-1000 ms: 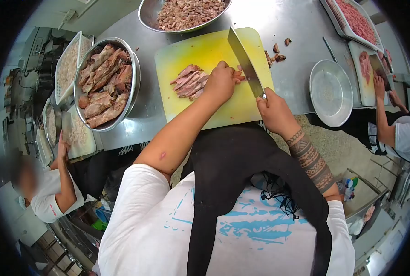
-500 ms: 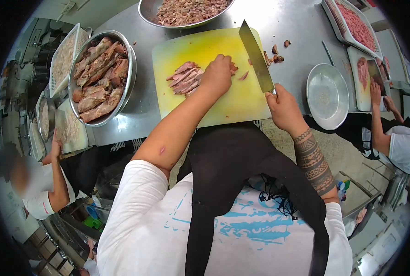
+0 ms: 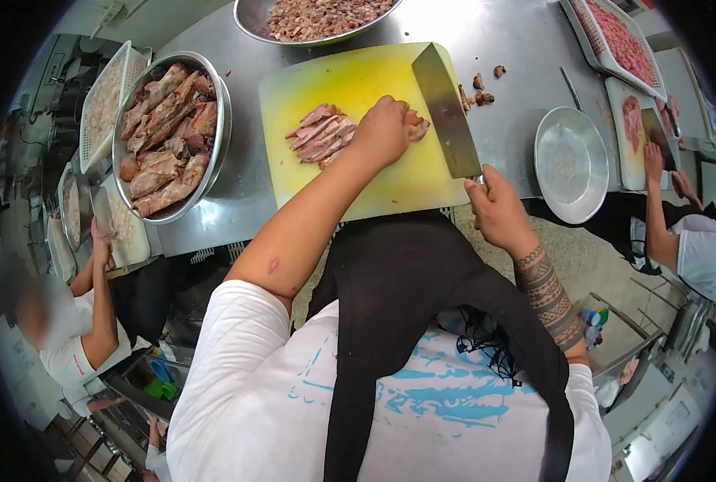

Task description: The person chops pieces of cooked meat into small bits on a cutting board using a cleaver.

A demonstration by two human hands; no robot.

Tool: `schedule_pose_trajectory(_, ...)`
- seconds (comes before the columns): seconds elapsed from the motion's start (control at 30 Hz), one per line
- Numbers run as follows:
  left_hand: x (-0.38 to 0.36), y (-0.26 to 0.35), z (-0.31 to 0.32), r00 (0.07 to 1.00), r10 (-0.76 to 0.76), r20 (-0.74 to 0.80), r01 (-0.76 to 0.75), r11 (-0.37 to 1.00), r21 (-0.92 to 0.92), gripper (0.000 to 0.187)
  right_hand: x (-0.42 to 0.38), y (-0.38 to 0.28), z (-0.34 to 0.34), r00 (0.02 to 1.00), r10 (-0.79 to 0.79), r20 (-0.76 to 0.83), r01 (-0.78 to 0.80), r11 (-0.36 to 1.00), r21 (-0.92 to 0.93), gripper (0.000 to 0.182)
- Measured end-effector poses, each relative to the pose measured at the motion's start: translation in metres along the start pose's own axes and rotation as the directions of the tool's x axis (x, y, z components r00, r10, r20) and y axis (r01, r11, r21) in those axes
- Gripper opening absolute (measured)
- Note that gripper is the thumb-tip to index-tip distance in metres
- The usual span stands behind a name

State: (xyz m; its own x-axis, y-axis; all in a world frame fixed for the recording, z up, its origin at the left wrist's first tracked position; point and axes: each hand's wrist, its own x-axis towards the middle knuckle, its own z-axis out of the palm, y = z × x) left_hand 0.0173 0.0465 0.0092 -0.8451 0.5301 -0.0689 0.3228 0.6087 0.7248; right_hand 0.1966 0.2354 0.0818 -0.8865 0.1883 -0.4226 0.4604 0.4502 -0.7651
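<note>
My left hand (image 3: 384, 132) is closed over a piece of cooked meat (image 3: 416, 127) on the yellow cutting board (image 3: 310, 185). The meat's end sticks out past my fingertips on the right. Left of that hand lies a pile of meat strips (image 3: 323, 135). My right hand (image 3: 499, 207) grips the handle of a cleaver (image 3: 446, 112). Its broad blade slants over the board's right side, apart from the meat, with its face turned up toward me. My palm hides most of the held meat.
A steel bowl of large cooked meat pieces (image 3: 223, 145) stands left of the board, and a bowl of chopped meat (image 3: 318, 42) behind it. Dark scraps (image 3: 482, 98) and a metal dish (image 3: 571, 165) lie to the right. Co-workers' hands (image 3: 654, 161) (image 3: 101, 245) are at boards on both sides.
The cleaver's blade has turned and shows more of its broad face. More meat now shows beyond my left fingertips, where a loose slice lay apart before.
</note>
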Motion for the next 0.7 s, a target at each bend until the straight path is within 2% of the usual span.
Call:
schedule_pose_trajectory(0.07,-0.009,0.011,-0.002,0.992,0.11,-0.06,-0.106,0.992,0.072,0.022,0.004,0.012,0.003,1.0,-0.02,-0.003,0.02,1.0,0.004,0.025)
schedule_pose_trajectory(0.13,-0.007,0.006,0.012,0.992,0.103,-0.078,-0.096,0.992,0.085,0.022,0.007,0.01,0.004,0.999,-0.048,-0.002,0.048,0.999,0.007,0.023)
schedule_pose_trajectory(0.2,-0.001,0.002,0.015,0.99,0.099,-0.099,-0.089,0.991,0.098,0.023,0.005,-0.002,0.005,0.998,-0.053,-0.029,0.047,0.981,-0.19,0.027)
schedule_pose_trajectory(0.3,-0.003,0.003,0.015,0.994,0.076,-0.076,-0.069,0.994,0.089,0.021,-0.002,-0.013,0.008,0.998,-0.069,0.01,0.069,0.977,-0.203,0.026)
schedule_pose_trajectory(0.33,-0.004,0.003,0.015,0.995,0.073,-0.07,-0.063,0.988,0.139,0.019,-0.005,-0.012,0.013,0.998,-0.068,0.014,0.069,0.977,-0.204,0.026)
schedule_pose_trajectory(0.4,-0.007,0.003,0.012,0.995,0.07,-0.07,-0.055,0.98,0.192,0.018,-0.008,-0.008,0.023,0.988,-0.144,0.055,0.154,0.946,-0.284,0.026)
schedule_pose_trajectory(0.47,-0.017,0.001,0.004,0.998,0.008,-0.062,0.002,0.986,0.168,0.016,-0.008,-0.008,0.027,0.985,-0.155,0.082,0.171,0.95,-0.261,0.025)
schedule_pose_trajectory(0.63,-0.034,-0.011,-0.018,0.999,-0.01,-0.036,0.015,0.992,0.129,0.02,-0.004,-0.019,0.021,0.979,-0.14,0.149,0.163,0.974,-0.159,0.025)
schedule_pose_trajectory(0.7,-0.036,-0.014,-0.019,0.999,-0.008,-0.043,0.012,0.995,0.097,0.022,0.001,-0.02,0.017,0.991,-0.09,0.097,0.104,0.983,-0.152,0.025)
